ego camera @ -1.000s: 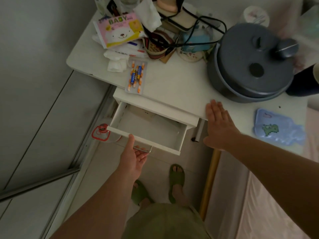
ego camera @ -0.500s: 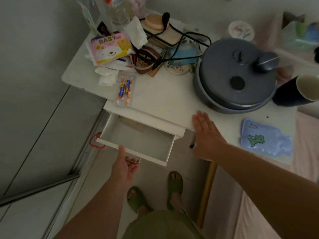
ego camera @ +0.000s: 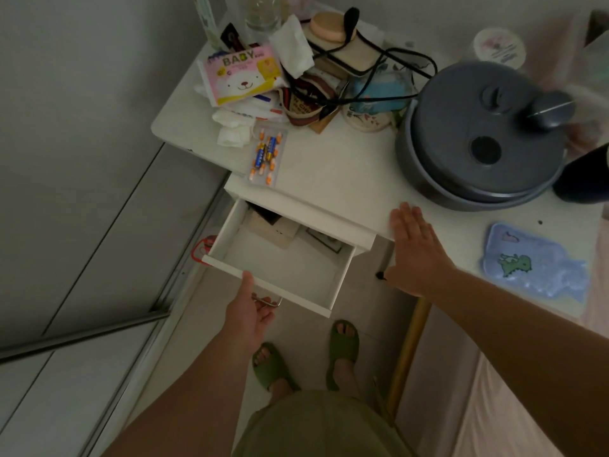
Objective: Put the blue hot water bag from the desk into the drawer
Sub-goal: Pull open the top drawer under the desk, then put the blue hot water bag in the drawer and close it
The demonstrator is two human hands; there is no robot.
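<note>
Left hand (ego camera: 250, 313) has its fingers curled around the metal handle (ego camera: 267, 300) of the open drawer (ego camera: 283, 268). Right hand (ego camera: 416, 249) lies flat, fingers released, on the table (ego camera: 346, 173) edge. The blue hot water bag (ego camera: 535, 262) sits on the table's near right corner, untouched.

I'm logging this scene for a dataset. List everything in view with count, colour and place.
hot water bag: 1, blue with green dinosaur, desk's near right edge
drawer: 1, white, pulled open under desk
desk: 1, white, centre
pot: 1, grey, lidded, right of the desk's middle
batteries: 1 pack, blue-orange, above drawer
tissue pack: 1, pink-yellow, desk's far left
slippers: 2, green, floor
left hand: on drawer handle
right hand: flat on desk edge
</note>
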